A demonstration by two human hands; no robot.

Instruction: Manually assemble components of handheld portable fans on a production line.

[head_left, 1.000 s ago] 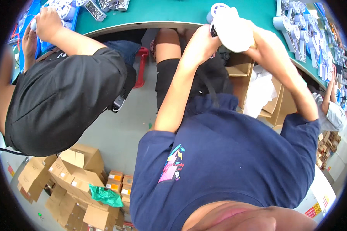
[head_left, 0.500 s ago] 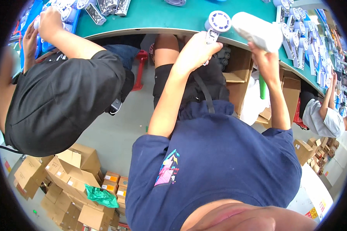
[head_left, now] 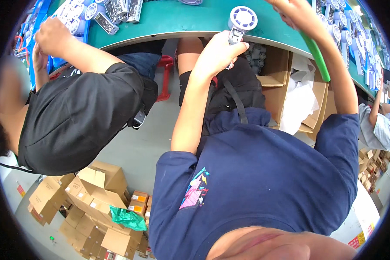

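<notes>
My left hand [head_left: 216,54] is closed round the handle of a small handheld fan [head_left: 243,18]. Its round white head has a ring of slots and points up over the table's edge; the handle looks uncased, with inner parts showing. At the upper right, my right hand [head_left: 297,15] grips a mallet by its green handle [head_left: 315,56], which slants down beside my forearm. The mallet's head lies outside the picture.
The green table [head_left: 169,19] carries several fan bodies [head_left: 117,11] at the left and rows of similar fans [head_left: 346,30] at the right. A co-worker in a black shirt [head_left: 82,117] sits close on my left. Cardboard boxes [head_left: 273,69] stand under the table; a red stool [head_left: 164,78] is nearby.
My right hand has lifted the mallet up and away, taking its white head out of the picture. My left hand still holds the fan in nearly the same place.
</notes>
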